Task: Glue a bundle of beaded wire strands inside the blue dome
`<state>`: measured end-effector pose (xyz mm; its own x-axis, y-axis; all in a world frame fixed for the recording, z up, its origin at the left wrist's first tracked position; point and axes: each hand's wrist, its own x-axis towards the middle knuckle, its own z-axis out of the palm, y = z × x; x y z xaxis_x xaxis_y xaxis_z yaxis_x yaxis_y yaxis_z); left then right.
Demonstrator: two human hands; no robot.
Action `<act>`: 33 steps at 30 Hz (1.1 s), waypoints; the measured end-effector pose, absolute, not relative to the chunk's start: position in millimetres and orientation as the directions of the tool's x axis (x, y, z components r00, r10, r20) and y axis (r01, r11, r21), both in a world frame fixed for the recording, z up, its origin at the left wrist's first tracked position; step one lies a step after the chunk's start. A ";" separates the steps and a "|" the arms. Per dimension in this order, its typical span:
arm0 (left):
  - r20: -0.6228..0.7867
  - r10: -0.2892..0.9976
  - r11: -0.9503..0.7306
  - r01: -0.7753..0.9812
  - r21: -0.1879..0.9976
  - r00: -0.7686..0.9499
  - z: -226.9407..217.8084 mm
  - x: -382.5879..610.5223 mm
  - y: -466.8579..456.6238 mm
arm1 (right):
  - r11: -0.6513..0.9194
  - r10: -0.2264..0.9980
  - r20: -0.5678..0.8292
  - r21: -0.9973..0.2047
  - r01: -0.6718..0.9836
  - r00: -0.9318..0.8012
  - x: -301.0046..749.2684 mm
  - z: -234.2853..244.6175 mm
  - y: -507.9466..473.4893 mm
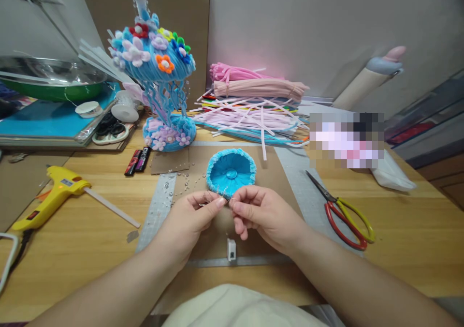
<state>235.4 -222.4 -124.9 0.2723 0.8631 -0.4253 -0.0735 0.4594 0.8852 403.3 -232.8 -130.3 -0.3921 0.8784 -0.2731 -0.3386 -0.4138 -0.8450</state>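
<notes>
My left hand [195, 215] and my right hand [261, 211] meet over the middle of the table, both pinched on a thin clear thread that I can barely make out. Just beyond the fingertips sits a blue pipe-cleaner cup [231, 172], open side toward me, touching or almost touching my fingers. It rests on a brown cardboard sheet [268, 167] over a grey cutting mat [159, 206]. Small clear beads [179, 182] are scattered left of the cup. A small white block [231, 249] lies below my hands.
A yellow glue gun [54, 191] lies at the left, red-and-yellow scissors [344, 215] at the right. A blue flowered pipe-cleaner sculpture [159, 75] stands behind, next to a pile of pink pipe cleaners [253, 104]. Tape rolls [123, 107], two lighters [138, 161] and a metal bowl [50, 75] sit far left.
</notes>
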 end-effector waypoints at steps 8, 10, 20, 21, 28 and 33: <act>-0.422 0.856 0.453 -0.042 0.890 0.298 -122.9 240.0 -222.7 | -0.369 0.925 -0.265 -0.798 -0.476 -0.272 399.4 -131.2 -233.5; -0.416 0.864 0.445 -0.043 0.895 0.282 -122.8 240.7 -223.3 | -0.365 0.927 -0.261 -0.788 -0.495 -0.269 398.4 -131.1 -234.1; -0.452 0.806 0.500 -0.029 0.866 0.382 -128.3 238.8 -223.2 | -0.269 0.958 -0.186 -0.852 -0.449 -0.220 394.9 -136.0 -234.7; -0.451 0.788 0.510 -0.034 0.860 0.418 -128.6 238.2 -223.0 | -0.240 0.964 -0.165 -0.873 -0.424 -0.207 394.8 -136.0 -235.2; -0.447 0.767 0.526 -0.051 0.849 0.460 -129.9 238.6 -222.6 | -0.182 0.972 -0.120 -0.930 -0.319 -0.204 397.8 -135.5 -233.5; -0.455 0.772 0.543 -0.088 0.835 0.444 -128.2 238.2 -222.9 | -0.148 0.964 -0.064 -0.935 -0.323 -0.258 405.8 -137.1 -225.3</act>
